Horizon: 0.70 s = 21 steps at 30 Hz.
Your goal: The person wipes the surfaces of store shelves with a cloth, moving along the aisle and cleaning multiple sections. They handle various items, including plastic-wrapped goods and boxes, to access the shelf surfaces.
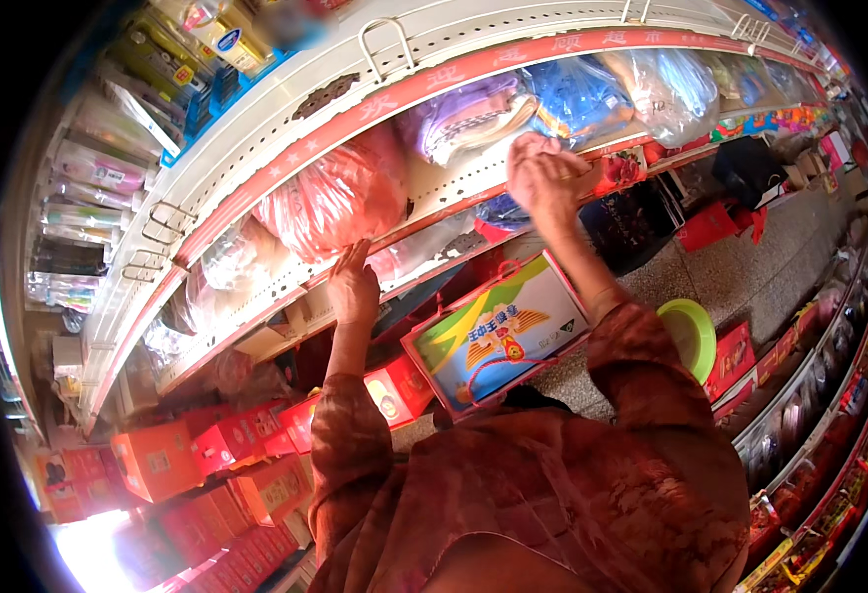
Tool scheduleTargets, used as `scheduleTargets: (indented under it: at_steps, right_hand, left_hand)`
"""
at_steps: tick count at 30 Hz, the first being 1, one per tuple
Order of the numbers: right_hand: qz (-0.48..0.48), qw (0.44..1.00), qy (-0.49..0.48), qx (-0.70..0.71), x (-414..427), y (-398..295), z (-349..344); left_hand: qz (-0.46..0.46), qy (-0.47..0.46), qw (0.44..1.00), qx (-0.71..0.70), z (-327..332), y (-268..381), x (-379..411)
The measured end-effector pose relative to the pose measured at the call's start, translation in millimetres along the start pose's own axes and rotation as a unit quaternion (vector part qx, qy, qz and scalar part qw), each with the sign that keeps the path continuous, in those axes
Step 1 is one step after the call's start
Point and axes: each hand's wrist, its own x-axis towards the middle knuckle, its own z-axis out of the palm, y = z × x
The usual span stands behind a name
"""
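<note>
My right hand (551, 194) presses a crumpled pink cloth (528, 164) against the front edge of a white metal shelf (463, 181). My left hand (354, 287) rests on the same shelf's front lip, its fingers stretched out and holding nothing. Just beyond the left fingers lies a red plastic bag (341, 196) with bulky contents. Between the two hands, farther back on the shelf, is a clear bag of folded purple and cream fabric (471, 115). A bag with blue contents (578, 96) lies behind the right hand.
Below my arms stands a printed gift box (504, 333) with a cord handle. A green basin (689, 337) is on the speckled floor (730, 278) at right. Red and orange boxes (156, 459) are stacked at lower left. Wire hooks (385, 48) stick out from the upper shelf.
</note>
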Motion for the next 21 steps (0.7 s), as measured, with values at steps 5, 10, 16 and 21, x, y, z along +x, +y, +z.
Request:
scheduleTargets:
  at_steps: [5, 10, 16, 21]
  right_hand:
    - [-0.201, 0.976, -0.062, 0.064, -25.0, -58.3, 9.1]
    - [0.114, 0.955, -0.254, 0.108, -1.1, 6.1, -22.9]
    - [0.028, 0.965, -0.226, -0.131, 22.5, 27.0, -29.2]
    - [-0.125, 0.974, -0.189, -0.002, 7.5, -31.2, -9.4]
  left_hand:
    - [-0.012, 0.005, 1.000, 0.007, 5.0, -5.7, 1.0]
    - [-0.021, -0.002, 1.000, 0.001, 3.4, -8.2, -7.2]
    - [-0.022, -0.004, 1.000, 0.008, 5.7, 4.2, 2.9]
    - [-0.044, -0.020, 0.998, 0.026, 4.9, -1.8, 5.1]
